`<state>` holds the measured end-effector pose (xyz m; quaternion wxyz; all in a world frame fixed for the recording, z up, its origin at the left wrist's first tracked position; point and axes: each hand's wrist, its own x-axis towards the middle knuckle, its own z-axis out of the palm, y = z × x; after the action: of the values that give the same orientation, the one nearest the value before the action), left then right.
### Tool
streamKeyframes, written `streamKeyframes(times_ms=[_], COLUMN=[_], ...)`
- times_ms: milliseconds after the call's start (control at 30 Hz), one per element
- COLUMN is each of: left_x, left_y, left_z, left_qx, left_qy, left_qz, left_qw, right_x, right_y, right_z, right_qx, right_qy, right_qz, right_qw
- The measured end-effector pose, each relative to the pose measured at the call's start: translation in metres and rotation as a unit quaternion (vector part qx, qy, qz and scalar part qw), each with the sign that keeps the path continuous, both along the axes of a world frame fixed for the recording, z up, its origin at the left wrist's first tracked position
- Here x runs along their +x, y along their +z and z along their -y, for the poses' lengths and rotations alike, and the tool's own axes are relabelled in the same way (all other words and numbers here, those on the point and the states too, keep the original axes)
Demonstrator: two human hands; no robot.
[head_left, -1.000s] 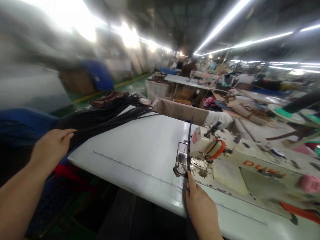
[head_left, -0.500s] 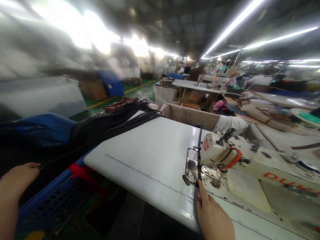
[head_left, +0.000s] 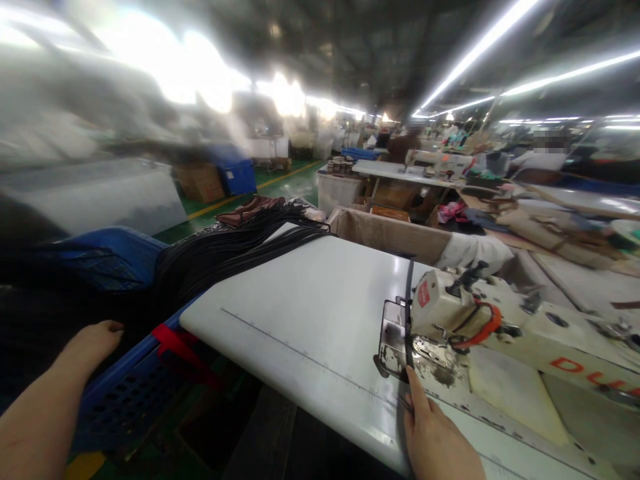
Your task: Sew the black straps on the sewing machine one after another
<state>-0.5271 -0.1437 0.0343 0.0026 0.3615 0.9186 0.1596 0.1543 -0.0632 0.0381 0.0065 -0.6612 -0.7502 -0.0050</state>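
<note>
Low on the right, my right hand is closed at the near end of a narrow black strap, its index fingertip on it. The strap lies lengthwise beside the head of a sewing machine, across the metal plate. A small dark metal piece shows at my right fingers; I cannot make out what it is. On the left, my left hand has its fingers pinched together over a blue basket full of dark material. What they pinch is lost in the black. Many black straps drape over the table's left corner.
The white table has a ruler scale along its front. A red strip hangs on the basket's edge. Behind the table stands a cloth-lined bin. Farther back are other machines, fabric piles and a person.
My left hand has moved right and slightly up over the basket. My right hand stays at the strap by the machine. The whole view has shifted slightly.
</note>
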Motion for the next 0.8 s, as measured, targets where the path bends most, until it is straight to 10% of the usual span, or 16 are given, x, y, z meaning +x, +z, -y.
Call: streamKeyframes(times_ms=[333,567,800], left_x=[0.098,0.273,0.461], left_y=[0.007,-0.019,-0.025], left_z=[-0.077,-0.136,-0.140], left_qx=[0.015,0.150,0.123], left_qy=[-0.119,-0.419,-0.650], left_qz=[-0.095,-0.024,0.003], left_qw=[0.988,0.895,0.750], right_x=[-0.007,-0.009,-0.005], right_y=[0.009,0.006,0.001], right_z=[0.006,0.008,0.010], right_qx=[0.010,0.022,0.044], right_qy=[-0.010,-0.026,-0.006], right_qz=[0.012,0.007,0.000], right_qw=[1.000,0.999,0.999])
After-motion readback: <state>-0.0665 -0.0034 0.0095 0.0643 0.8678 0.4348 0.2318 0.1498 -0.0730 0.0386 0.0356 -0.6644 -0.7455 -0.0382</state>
